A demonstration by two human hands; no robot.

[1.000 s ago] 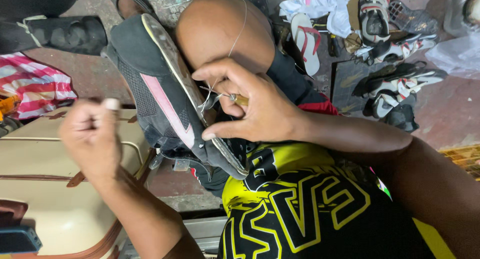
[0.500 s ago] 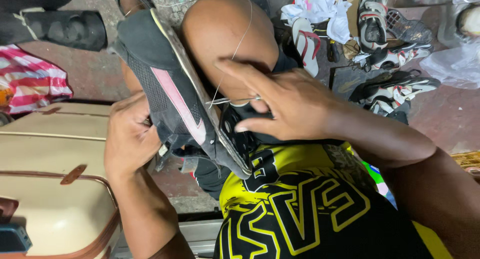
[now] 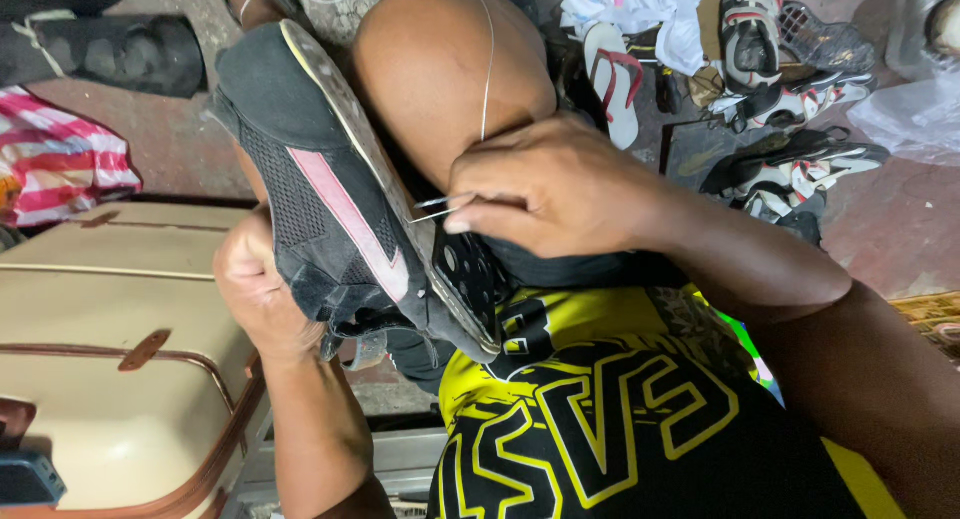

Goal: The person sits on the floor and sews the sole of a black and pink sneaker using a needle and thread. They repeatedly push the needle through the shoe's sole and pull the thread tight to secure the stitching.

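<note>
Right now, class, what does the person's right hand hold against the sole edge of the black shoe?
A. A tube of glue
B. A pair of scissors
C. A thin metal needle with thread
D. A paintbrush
C: the right hand pinches a thin metal needle at the sole edge of the black shoe, a thread runs up from it, and the left hand grips the shoe from behind.

left hand (image 3: 262, 291) fingers hidden behind black shoe (image 3: 330, 209), needle (image 3: 432, 207) tip hidden in sole, suitcase (image 3: 110, 379) cropped at left edge
</note>
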